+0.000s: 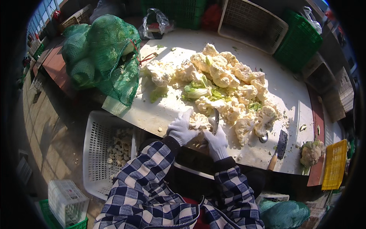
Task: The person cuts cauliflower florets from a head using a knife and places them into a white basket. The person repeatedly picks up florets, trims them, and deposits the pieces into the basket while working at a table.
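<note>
My left hand (182, 128), in a white knit glove, grips a piece of cauliflower (199, 121) from its left side. My right hand (216, 143), gloved the same way, holds a small knife with a curved blade (216, 118) against the right side of that piece. Both hands are over the near edge of the white tabletop (168, 114). Just beyond them spreads a heap of cauliflower pieces (224, 70), with green leaves (197, 88) among them. The knife's handle is hidden in my right glove.
A white plastic basket (93, 160) with small florets (121, 146) stands below the table at left. Green net bags of cauliflower (105, 48) sit at the table's left. A cleaver (281, 144) and a whole cauliflower (311, 153) lie at right. Crates (253, 25) line the back.
</note>
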The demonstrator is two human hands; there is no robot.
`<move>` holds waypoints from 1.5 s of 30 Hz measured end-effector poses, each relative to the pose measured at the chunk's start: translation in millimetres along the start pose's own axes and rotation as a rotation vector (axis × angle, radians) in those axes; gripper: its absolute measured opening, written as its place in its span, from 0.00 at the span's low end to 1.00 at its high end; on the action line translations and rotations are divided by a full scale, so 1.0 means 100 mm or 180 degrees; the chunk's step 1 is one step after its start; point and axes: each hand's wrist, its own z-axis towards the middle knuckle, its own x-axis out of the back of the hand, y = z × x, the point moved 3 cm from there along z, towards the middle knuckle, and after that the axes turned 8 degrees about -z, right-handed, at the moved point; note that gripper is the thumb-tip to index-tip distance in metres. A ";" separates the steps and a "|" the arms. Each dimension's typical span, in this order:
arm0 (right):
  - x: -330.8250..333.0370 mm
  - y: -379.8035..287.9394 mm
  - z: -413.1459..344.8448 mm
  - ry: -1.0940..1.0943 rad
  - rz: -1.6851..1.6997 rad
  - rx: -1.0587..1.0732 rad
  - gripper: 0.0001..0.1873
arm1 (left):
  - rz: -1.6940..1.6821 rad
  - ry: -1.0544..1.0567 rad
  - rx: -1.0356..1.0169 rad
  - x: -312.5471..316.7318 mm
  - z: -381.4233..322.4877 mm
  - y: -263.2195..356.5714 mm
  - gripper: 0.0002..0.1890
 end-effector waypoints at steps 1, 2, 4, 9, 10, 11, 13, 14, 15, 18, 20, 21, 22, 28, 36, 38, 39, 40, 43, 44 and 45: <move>-0.02 -0.07 -0.05 -0.0199 0.0082 0.0118 0.30 | -0.0430 -0.0075 0.0033 0.09 -0.09 -0.05 0.48; -0.05 -0.12 -0.11 -0.0365 0.0210 -0.0040 0.30 | -0.0902 -0.0113 0.0060 0.20 -0.20 -0.11 0.49; -0.19 -0.26 -0.24 -0.0757 0.0527 -0.0167 0.30 | -0.3113 -0.0297 0.0503 0.40 -0.37 -0.19 0.49; -0.89 -0.55 -0.54 -0.1746 0.0244 -0.0282 0.30 | -0.4909 -0.0181 0.1201 1.02 -1.02 -0.39 0.34; -1.04 -0.58 -0.59 -0.1860 0.0126 -0.0301 0.30 | -0.5050 -0.0165 0.1140 1.15 -1.18 -0.43 0.32; -1.20 -0.60 -0.65 -0.2012 0.0067 -0.0325 0.30 | -0.5005 -0.0104 0.1243 1.26 -1.31 -0.51 0.31; -1.53 -0.65 -0.77 -0.2395 -0.0188 -0.0048 0.29 | -0.5198 -0.0040 0.1205 1.47 -1.51 -0.69 0.29; -1.69 -0.66 -0.84 -0.2581 -0.0260 0.0113 0.28 | -0.6134 -0.0125 0.1391 1.54 -1.61 -0.78 0.26; -1.85 -0.66 -0.89 -0.2697 -0.0460 0.0239 0.28 | -0.6127 0.0277 0.1284 1.62 -1.78 -0.87 0.25; -2.28 -0.64 -1.05 -0.3077 -0.0727 0.0351 0.26 | -0.5957 0.1486 0.1642 1.83 -2.31 -1.13 0.26; -2.54 -0.60 -1.15 -0.3318 -0.0695 0.0341 0.27 | -0.5867 0.1613 0.1365 1.93 -2.50 -1.19 0.27; -2.67 -0.56 -1.20 -0.3415 -0.0698 0.0131 0.27 | -0.5728 0.1844 0.1542 1.98 -2.60 -1.24 0.27; -2.73 -0.54 -1.25 -0.3572 -0.0732 0.0215 0.29 | -0.5418 0.1970 0.1450 2.03 -2.69 -1.24 0.31; -3.07 -0.40 -1.41 -0.3485 -0.1278 0.0593 0.29 | -0.4785 0.1466 0.0838 2.25 -2.90 -1.30 0.35; -3.22 -0.18 -1.47 -0.3463 -0.0495 -0.0374 0.27 | -0.4636 0.1498 0.1122 2.16 -3.09 -1.67 0.31; -3.22 -0.15 -1.47 -0.3466 -0.0390 -0.0584 0.26 | -0.5251 0.1575 0.1237 2.11 -3.13 -1.75 0.29; -3.22 -0.14 -1.47 -0.3501 -0.0264 -0.0726 0.25 | -0.5544 0.1654 0.1341 2.09 -3.16 -1.79 0.29; -3.22 -0.13 -1.46 -0.3533 -0.0133 -0.0865 0.25 | -0.5705 0.1705 0.1319 2.08 -3.18 -1.81 0.28; -3.24 -0.12 -1.43 -0.3569 -0.0090 -0.0899 0.27 | -0.5947 0.1891 0.1321 2.07 -3.24 -1.86 0.28; -3.24 -0.11 -1.40 -0.3543 -0.0338 -0.0803 0.27 | -0.5898 0.1897 0.1275 2.09 -3.25 -1.87 0.28; -3.24 -0.09 -1.37 -0.3393 -0.0672 -0.0890 0.28 | -0.5886 0.1845 0.1123 2.11 -3.25 -1.88 0.28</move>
